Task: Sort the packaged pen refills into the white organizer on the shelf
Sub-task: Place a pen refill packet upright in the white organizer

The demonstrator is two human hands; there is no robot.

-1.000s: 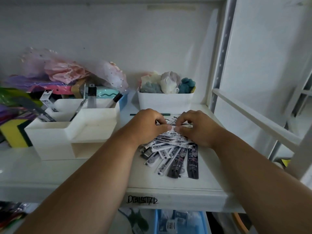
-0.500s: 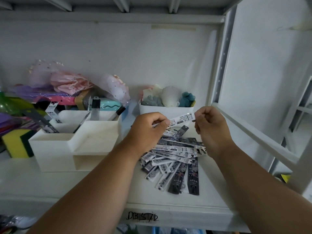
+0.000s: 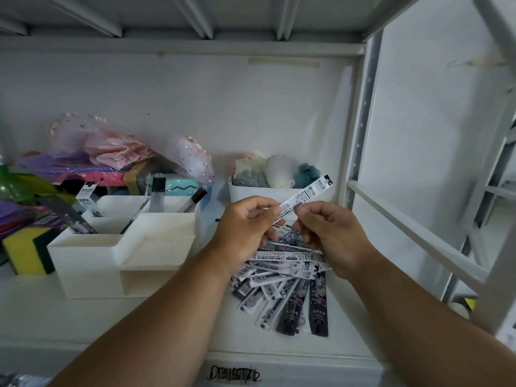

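Both hands now sit above the pile of packaged refills, lifted clear of it, where a second ago they were pressed down into the heap. The left hand has a closed grip, thumb and forefinger pinching the lower end of a single white refill packet. The right hand pinches the same packet just beside the left, its fingers curled round it. The packet slants up toward 1 o'clock, its free end now raised in front of the small white bin of soft items at 12 o'clock; half a second ago it lay nearly level and lower, stretched between the two hands, which have since drawn closer together.

The pile itself has stayed put, fanned out on the shelf at about 5 o'clock from the hands, dark packets at its near edge and white ones on top. The white organizer stands at 9 o'clock from the hands, well apart from the held packet, with a few pens and packets upright in its rear compartments. A yellow sponge lies further out at 9 o'clock beside it.
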